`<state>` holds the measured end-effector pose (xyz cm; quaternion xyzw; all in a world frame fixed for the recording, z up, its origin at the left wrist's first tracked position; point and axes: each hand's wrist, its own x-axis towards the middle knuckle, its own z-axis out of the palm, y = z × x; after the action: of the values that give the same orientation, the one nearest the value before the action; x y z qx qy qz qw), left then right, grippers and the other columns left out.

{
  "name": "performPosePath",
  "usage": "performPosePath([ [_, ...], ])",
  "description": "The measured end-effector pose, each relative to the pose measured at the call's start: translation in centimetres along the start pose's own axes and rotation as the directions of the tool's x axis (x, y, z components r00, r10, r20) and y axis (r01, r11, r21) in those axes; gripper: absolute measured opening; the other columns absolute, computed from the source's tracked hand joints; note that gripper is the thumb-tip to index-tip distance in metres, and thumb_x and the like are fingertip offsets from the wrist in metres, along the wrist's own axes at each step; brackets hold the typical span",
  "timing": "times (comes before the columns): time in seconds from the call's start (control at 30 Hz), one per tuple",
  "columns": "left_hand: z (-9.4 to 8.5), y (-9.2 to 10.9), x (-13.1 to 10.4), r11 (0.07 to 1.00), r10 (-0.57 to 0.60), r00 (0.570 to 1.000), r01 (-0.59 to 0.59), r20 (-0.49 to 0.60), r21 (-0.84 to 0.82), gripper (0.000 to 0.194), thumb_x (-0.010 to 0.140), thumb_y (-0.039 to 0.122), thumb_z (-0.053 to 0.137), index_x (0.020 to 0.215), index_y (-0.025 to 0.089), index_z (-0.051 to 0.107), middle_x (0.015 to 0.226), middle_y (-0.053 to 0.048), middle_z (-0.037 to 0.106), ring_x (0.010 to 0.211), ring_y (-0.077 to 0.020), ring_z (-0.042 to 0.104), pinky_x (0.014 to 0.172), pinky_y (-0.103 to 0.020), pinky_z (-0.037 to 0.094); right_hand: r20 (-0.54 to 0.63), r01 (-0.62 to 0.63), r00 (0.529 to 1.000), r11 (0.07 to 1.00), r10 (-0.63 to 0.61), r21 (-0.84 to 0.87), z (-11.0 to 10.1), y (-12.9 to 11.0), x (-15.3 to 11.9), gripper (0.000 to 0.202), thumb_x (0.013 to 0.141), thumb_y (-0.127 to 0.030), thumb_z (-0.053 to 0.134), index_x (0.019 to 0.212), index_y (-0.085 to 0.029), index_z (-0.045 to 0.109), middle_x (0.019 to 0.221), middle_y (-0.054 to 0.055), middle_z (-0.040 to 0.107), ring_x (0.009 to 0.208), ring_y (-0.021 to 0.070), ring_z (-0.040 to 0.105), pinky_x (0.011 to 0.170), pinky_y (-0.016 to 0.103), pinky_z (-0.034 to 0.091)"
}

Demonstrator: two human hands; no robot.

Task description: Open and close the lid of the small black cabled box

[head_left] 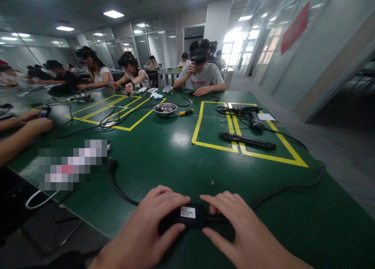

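Note:
My left hand [148, 230] and my right hand [241, 230] both rest on a small black box with a white label [187, 215] at the near edge of the green table [175, 159]. Fingers of each hand wrap its ends, thumbs underneath. A black cable [287, 187] runs from the box's right end and curves away to the right; another black cable [120, 189] leads off to the left toward a plug.
A black rod-shaped tool [247, 140] lies inside yellow tape lines, with a corded tool [252, 118] behind it. A metal bowl [165, 108] and a yellow-handled screwdriver [183, 113] sit mid-table. Several other people work along the left side and far end.

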<state>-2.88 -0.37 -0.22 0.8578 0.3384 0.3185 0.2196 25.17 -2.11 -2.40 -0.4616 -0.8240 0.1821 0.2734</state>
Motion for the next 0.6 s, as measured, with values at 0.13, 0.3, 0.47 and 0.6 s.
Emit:
performPosePath([
  [0.13, 0.1, -0.8, 0.6, 0.982, -0.187, 0.979, 0.189, -0.085, 0.018, 0.051, 0.1, 0.017, 0.077, 0.148, 0.03, 0.066, 0.128, -0.008, 0.081, 0.116, -0.0296, 0.075, 0.1, -0.045, 0.065, -0.067, -0.04, 0.997, 0.999, 0.042, 0.029, 0.3, 0.0, -0.3, 0.07, 0.084, -0.006, 0.083, 0.148, -0.025, 0.062, 0.104, 0.003, 0.077, 0.094, 0.027, 0.075, 0.086, 0.044, 0.064],
  [0.3, 0.3, -1.7, 2.8, 0.933, -0.342, 0.939, 0.341, -0.012, 0.115, 0.013, 0.1, 0.014, 0.072, 0.106, 0.025, 0.074, 0.126, -0.009, 0.082, 0.116, -0.0321, 0.075, 0.102, -0.05, 0.062, -0.018, 0.021, 1.0, 1.0, -0.021, -0.009, 0.3, 0.0, 0.1, 0.03, 0.089, -0.004, 0.078, 0.109, -0.025, 0.07, 0.099, 0.002, 0.078, 0.09, 0.0259, 0.075, 0.08, 0.041, 0.061],
  [0.47, -0.3, -1.1, 1.8, 0.976, -0.14, 0.988, 0.15, -0.072, 0.161, 0.018, 0.107, 0.016, 0.063, 0.101, 0.028, 0.076, 0.132, -0.008, 0.079, 0.122, -0.03, 0.073, 0.104, -0.044, 0.063, -0.008, 0.064, 0.998, 0.997, -0.064, 0.034, 0.3, 0.0, 0.5, 0.025, 0.094, -0.002, 0.074, 0.106, -0.024, 0.072, 0.099, 0.002, 0.081, 0.091, 0.0234, 0.078, 0.079, 0.035, 0.06],
  [0.6, -0.8, -0.5, -0.5, 0.981, -0.036, 0.996, 0.051, -0.085, 0.185, 0.018, 0.106, 0.015, 0.064, 0.11, 0.029, 0.075, 0.113, -0.005, 0.077, 0.099, -0.0233, 0.075, 0.085, -0.03, 0.064, 0.021, 0.019, 1.0, 0.998, -0.02, 0.053, 0.3, -0.2, 0.5, 0.037, 0.085, -0.003, 0.086, 0.113, -0.025, 0.077, 0.104, 0.001, 0.083, 0.093, 0.0247, 0.081, 0.081, 0.035, 0.062],
])
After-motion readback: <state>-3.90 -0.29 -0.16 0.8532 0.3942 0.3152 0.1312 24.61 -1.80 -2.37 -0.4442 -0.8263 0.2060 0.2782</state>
